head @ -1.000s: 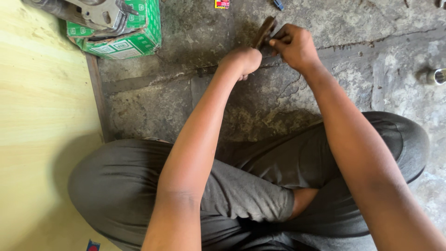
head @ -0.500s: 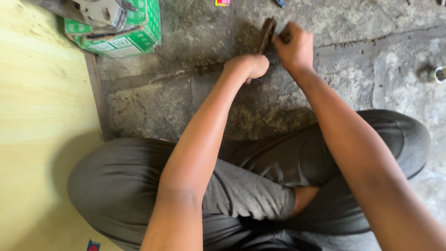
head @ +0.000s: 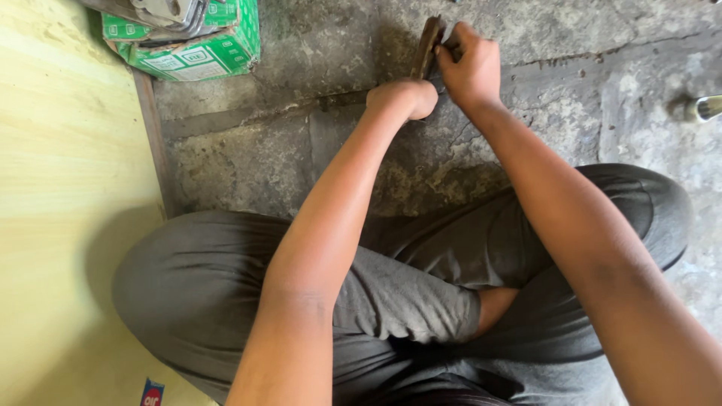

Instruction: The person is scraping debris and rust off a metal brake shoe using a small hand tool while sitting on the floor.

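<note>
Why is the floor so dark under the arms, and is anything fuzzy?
Head view: daylight is soft, so the arms and knees cast a dim shadow on the stone floor; the yellow board looks bright; the hands, left hand and right hand, look slightly soft.

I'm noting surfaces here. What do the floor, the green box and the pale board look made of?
Grey cracked floor: likely rough, stained stone or concrete. Green printed box: cardboard, with creased, folded edges. Pale yellow board: smooth wood or plywood with faint grain lines.

Cracked stone floor (head: pixel 301 150), green carton (head: pixel 192 45), pale board (head: pixel 68 210)
</note>
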